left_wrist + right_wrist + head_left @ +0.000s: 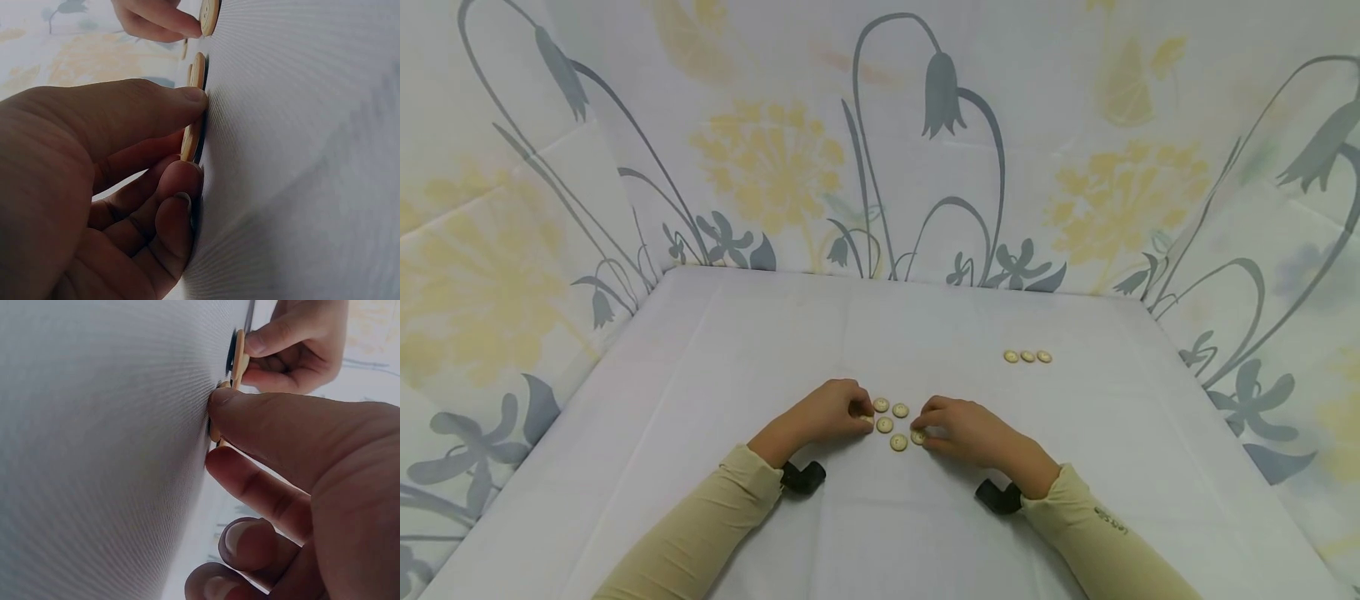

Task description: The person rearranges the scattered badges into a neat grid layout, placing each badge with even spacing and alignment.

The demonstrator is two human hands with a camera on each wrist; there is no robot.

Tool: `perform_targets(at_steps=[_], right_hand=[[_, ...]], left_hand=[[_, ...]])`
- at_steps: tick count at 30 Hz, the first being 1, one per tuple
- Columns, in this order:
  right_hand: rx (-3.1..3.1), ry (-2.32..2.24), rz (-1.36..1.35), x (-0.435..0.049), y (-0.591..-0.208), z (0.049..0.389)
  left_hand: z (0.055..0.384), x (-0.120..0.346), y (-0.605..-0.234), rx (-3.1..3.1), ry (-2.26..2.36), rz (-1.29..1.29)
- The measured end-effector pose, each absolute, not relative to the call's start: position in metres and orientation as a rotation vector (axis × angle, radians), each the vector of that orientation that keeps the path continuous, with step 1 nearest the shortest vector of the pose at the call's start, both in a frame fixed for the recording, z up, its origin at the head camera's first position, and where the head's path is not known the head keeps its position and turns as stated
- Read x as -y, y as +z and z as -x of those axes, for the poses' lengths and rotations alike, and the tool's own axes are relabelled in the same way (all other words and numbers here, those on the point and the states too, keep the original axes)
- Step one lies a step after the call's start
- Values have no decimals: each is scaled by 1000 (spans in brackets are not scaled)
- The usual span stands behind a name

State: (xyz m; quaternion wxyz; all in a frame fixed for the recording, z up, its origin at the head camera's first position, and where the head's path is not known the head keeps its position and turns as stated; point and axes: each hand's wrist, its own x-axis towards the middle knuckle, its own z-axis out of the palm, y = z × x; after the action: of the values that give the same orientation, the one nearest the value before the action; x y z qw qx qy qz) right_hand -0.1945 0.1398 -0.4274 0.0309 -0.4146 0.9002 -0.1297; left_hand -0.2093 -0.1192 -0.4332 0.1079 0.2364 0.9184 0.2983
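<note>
Several round pale wooden buttons lie in a small cluster on the white cloth between the two hands. At the cluster's left side, my left hand [831,410] pinches one button [189,140] between thumb and fingers, low at the cloth. My right hand [966,427] pinches another button [215,430] at the right side, its thumb on top and partly hiding it. Between them lie the upper button [881,405], the upper right button [900,410], the middle button [885,425] and the lower button [898,442], none of these held.
Farther back on the right, three more buttons [1027,357] lie side by side in a row. The white cloth [760,333] covers the table. Floral curtains [895,192] stand behind and along both sides. Black wrist cameras [805,477] sit under the sleeves' cuffs.
</note>
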Motion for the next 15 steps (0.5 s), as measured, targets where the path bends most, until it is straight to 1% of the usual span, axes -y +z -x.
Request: perform_targets(at_steps=[15], right_hand=[[-2808,-405,1231,-139,-424,193]], left_hand=[[209,119,-433,-2716,857,-710]])
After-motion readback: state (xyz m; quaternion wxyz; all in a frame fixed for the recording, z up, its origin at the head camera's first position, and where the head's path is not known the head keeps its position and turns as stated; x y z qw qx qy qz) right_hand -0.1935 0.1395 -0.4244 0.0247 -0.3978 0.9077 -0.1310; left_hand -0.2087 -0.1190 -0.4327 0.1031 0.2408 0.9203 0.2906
